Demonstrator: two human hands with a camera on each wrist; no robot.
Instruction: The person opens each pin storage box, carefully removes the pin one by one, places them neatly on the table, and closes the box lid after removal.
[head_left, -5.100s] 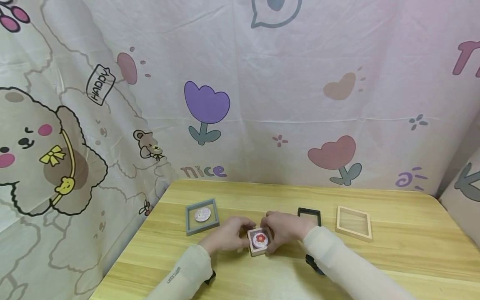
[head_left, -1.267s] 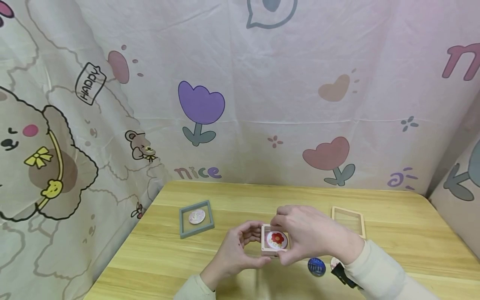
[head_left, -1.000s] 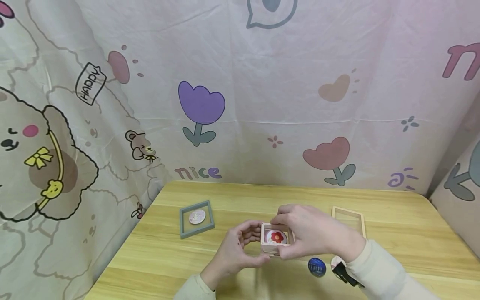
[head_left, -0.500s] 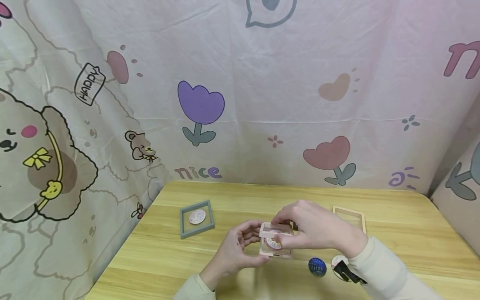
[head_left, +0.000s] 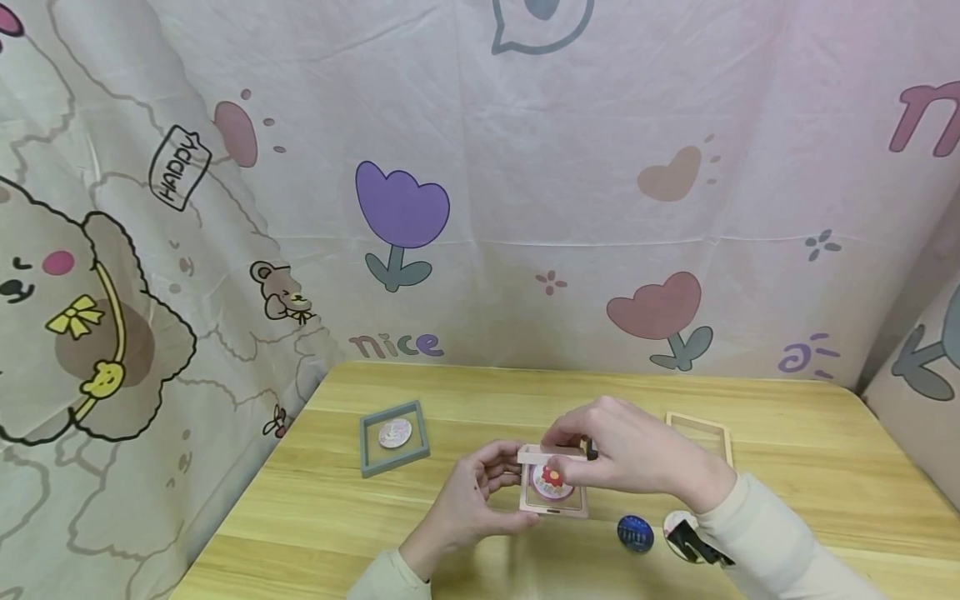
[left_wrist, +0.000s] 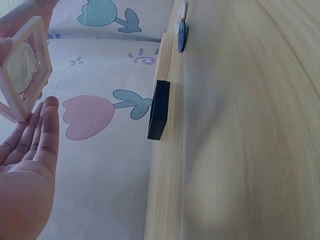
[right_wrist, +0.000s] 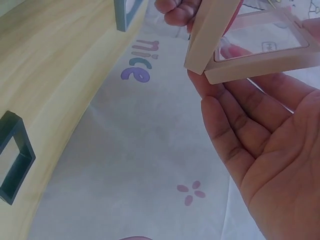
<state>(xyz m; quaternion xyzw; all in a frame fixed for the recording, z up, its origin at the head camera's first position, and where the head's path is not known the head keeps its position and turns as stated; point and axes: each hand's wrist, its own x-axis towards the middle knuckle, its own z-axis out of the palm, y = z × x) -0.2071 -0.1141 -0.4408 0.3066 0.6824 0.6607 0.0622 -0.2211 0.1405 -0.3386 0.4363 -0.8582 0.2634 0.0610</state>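
Note:
A small pale pink display frame (head_left: pixel 558 509) with clear panels stands hinged open in mid-air above the table. A round badge with a red flower (head_left: pixel 553 482) lies against its clear panel. My left hand (head_left: pixel 480 496) holds the frame's left side, fingers behind and thumb at the lower corner. My right hand (head_left: pixel 633 457) pinches the upper half, thumb in front and fingers behind. In the right wrist view, the two halves of the frame (right_wrist: pixel 210 35) meet at an angle above the right fingers.
A grey frame (head_left: pixel 373 467) with a pale round badge (head_left: pixel 394 433) lies left. A wood-coloured frame (head_left: pixel 696 420), blue badge (head_left: pixel 635 534) and pale badge (head_left: pixel 678 527) lie right. A black frame (left_wrist: pixel 159 111) stands on the table, mostly hidden in the head view. A printed cloth hangs behind.
Both hands have raised the pink frame and shifted it right. Within the last second, the right hand has tilted its upper half away, opening it. The blue badge has come into view.

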